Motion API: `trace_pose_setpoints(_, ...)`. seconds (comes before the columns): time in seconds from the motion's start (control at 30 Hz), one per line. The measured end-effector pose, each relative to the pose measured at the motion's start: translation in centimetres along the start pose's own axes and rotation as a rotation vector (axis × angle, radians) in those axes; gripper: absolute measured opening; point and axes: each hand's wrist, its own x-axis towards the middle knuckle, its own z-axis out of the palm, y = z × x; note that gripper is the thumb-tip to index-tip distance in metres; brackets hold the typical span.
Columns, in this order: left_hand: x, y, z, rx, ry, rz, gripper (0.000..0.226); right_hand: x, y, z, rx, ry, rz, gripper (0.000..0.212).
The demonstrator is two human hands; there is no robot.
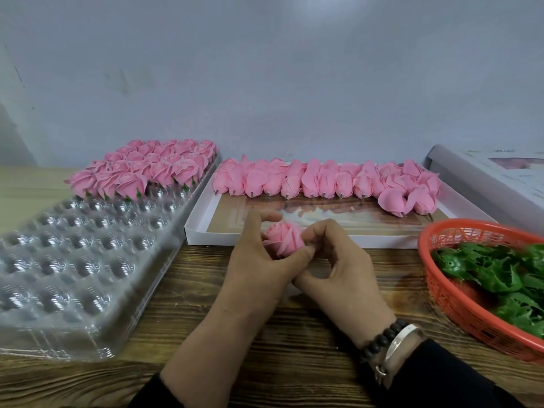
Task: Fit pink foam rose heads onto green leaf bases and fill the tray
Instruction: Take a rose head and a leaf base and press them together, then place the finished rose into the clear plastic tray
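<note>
Between both hands, over the wooden table, sits a pink foam rose head (285, 237). My left hand (255, 263) grips it from the left with thumb and curled fingers. My right hand (335, 260) pinches its right side; whether a leaf base is under it is hidden. On the left lies a clear plastic tray (73, 260), its far rows filled with finished roses (147, 169). A white box (338, 234) behind my hands holds a row of bare rose heads (323, 179). Green leaf bases (500, 275) fill an orange basket (447, 293) at the right.
A grey wall stands close behind the table. Another white box (500, 178) lies at the far right behind the basket. Bare wood table (294, 334) shows under my wrists. A bead bracelet and a metal bangle (391, 346) are on my right wrist.
</note>
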Motion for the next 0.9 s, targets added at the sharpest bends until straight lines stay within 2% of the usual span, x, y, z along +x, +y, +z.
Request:
trace_pose_setpoints(0.23,0.2,-0.2,-0.5,0.057,-0.076,0.082,0.022,0.0,0.2,0.1,-0.028,-0.035,-0.058,0.030)
trace_pose_setpoints(0.47,0.4,-0.3,-0.6,0.153,-0.034,0.095,0.017,0.0,0.2,0.2,-0.047,-0.035,-0.084,0.028)
trace_pose_setpoints(0.67,0.4,0.7,-1.0,0.199,-0.023,0.129,0.017,-0.1,0.1,-0.1,-0.023,-0.026,-0.106,0.045)
trace_pose_setpoints(0.77,1.4,2.0,-2.6,0.284,0.022,0.182,0.019,-0.2,0.0,-0.3,-0.062,0.009,-0.124,0.035)
trace_pose_setpoints(0.9,5.0,3.8,-6.9,0.422,0.162,0.193,0.020,-0.2,0.0,-0.2,-0.113,0.007,-0.114,0.022)
